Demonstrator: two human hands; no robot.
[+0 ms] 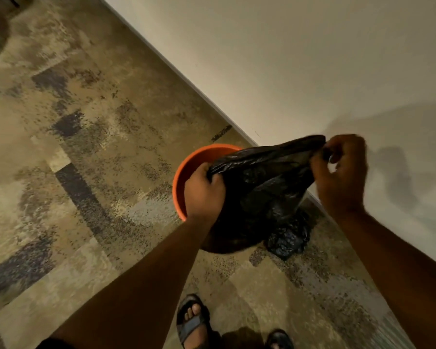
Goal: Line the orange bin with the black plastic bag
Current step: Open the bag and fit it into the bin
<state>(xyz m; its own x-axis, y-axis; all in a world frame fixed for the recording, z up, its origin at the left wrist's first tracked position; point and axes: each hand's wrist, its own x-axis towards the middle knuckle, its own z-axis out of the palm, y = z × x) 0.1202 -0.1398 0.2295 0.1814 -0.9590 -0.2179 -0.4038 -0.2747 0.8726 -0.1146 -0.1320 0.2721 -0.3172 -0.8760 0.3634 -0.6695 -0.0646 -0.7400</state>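
Our left hand point(203, 191) is curled tight around one edge of the black plastic bag point(259, 187), right over the near side of the orange bin point(186, 167). Our right hand point(342, 172) pinches the opposite edge up high by the wall, fingers closed on the plastic, so the bag's mouth is stretched between both hands. The bag hangs over the bin's opening and covers most of it; we can't tell how far down inside it goes. Only the left arc of the rim shows, the rest sits behind the bag and our forearm.

Just beside the bin, against the wall, there's a crumpled black bundle point(287, 240) on the floor, hard to make out what it is. The bin stands on the mottled beige and dark patchy floor point(86, 147), close to a plain pale wall point(312, 59) with our hand shadows on it. Sandalled feet point(193, 321) poke in at the bottom, partly cut off.
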